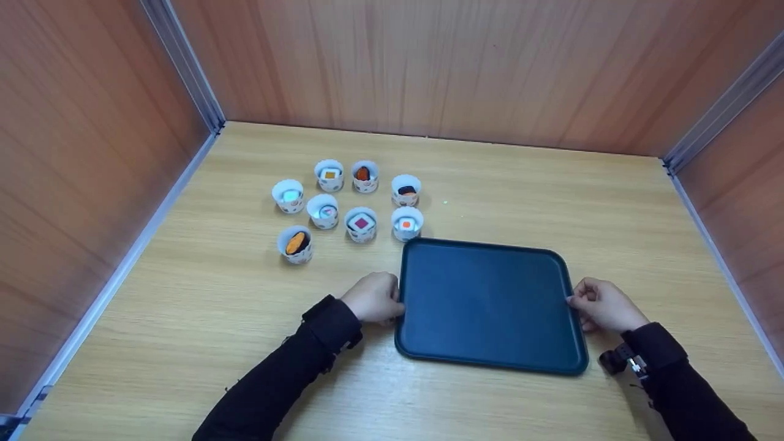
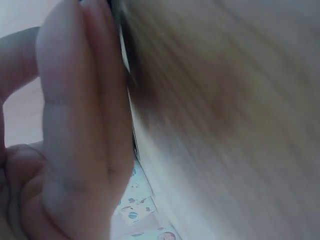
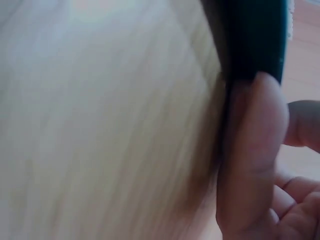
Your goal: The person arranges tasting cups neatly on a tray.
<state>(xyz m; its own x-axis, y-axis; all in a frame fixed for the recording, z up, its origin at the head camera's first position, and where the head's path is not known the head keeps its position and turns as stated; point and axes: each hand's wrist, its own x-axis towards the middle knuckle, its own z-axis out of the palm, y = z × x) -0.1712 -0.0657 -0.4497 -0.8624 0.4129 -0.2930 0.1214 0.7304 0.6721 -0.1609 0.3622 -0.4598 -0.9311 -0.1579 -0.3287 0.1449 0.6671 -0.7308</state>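
A dark teal rectangular tray (image 1: pixel 487 300) lies on the wooden table, seen in the head view. At its left rim my left hand (image 1: pixel 375 298) pinches the edge, thumb on top. My right hand (image 1: pixel 606 304) pinches the opposite rim in the same way. In the right wrist view, fingers (image 3: pixel 252 160) meet the tray's side (image 3: pixel 257 40). The left wrist view is blurred and shows mostly my left hand's fingers (image 2: pixel 75 110) and the tabletop. Just beyond the tray's far left corner stands a white paper cup (image 1: pixel 407 223) holding a small piece with an orange-red square.
Several more patterned paper cups stand behind and left of the tray, among them one with an orange and dark piece (image 1: pixel 295 245) and one with a diamond-marked piece (image 1: pixel 361 225). Wood-grain panels (image 1: pixel 429 67) wall the table at the back and both sides.
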